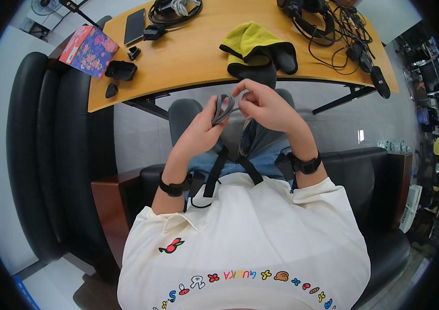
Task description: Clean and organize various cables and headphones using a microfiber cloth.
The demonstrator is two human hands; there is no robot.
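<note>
My left hand (205, 131) holds a small looped coil of grey cable (219, 114) above my lap, between thumb and fingers. A short length of the cable runs from the coil to my right hand (263, 104), where the thumb and curled fingers pinch it. The right index finger reaches out towards the top of the loops. The cable's end is hidden by the right hand. Just beyond both hands, a yellow and dark grey cloth (256, 44) with black trim lies folded on the wooden table (188, 50), partly hanging over its near edge.
At the table's left are a floral box (92, 51), a black tray-like case (121, 70), small black pieces and a dark tablet-like device (134, 27). A black cable coil (173, 19) lies behind. Headphones (314, 19) and tangled cables (353, 35) occupy the right.
</note>
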